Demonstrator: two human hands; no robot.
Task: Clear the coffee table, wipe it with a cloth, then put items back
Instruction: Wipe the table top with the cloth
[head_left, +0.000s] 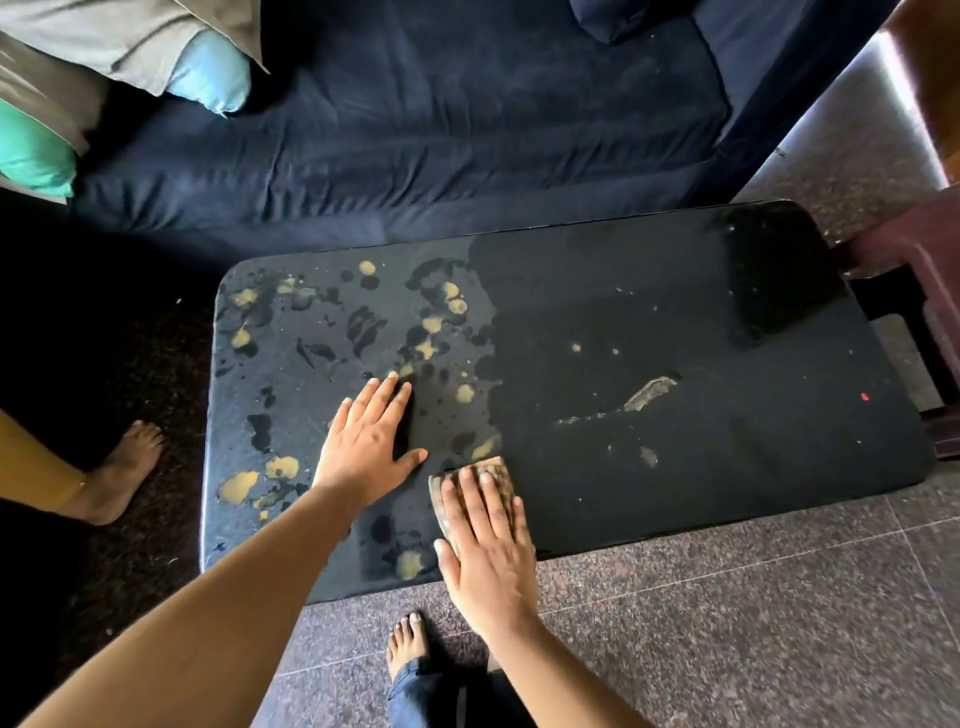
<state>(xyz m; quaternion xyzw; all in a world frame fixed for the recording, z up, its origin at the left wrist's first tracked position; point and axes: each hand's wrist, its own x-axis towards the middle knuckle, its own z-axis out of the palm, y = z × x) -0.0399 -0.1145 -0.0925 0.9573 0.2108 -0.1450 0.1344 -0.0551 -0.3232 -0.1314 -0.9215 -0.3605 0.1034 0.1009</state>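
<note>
A black coffee table (649, 312) with worn yellowish patches and dark wet blotches on its left half fills the middle of the view. Nothing stands on its top. My left hand (371, 441) lies flat on the tabletop with fingers straight and spread, left of centre near the front. My right hand (485, 551) presses flat on a small brownish cloth (493, 470) at the table's front edge, fingers straight. Most of the cloth is hidden under the hand. The right half of the tabletop looks darker and more even than the left.
A dark blue sofa (415, 119) runs along the far side, with light blue and green pillows (213, 73) at its left end. A dark wooden stool (919, 291) stands at the table's right end. Another person's bare foot (122, 467) is on the floor left; my foot (408, 644) is below.
</note>
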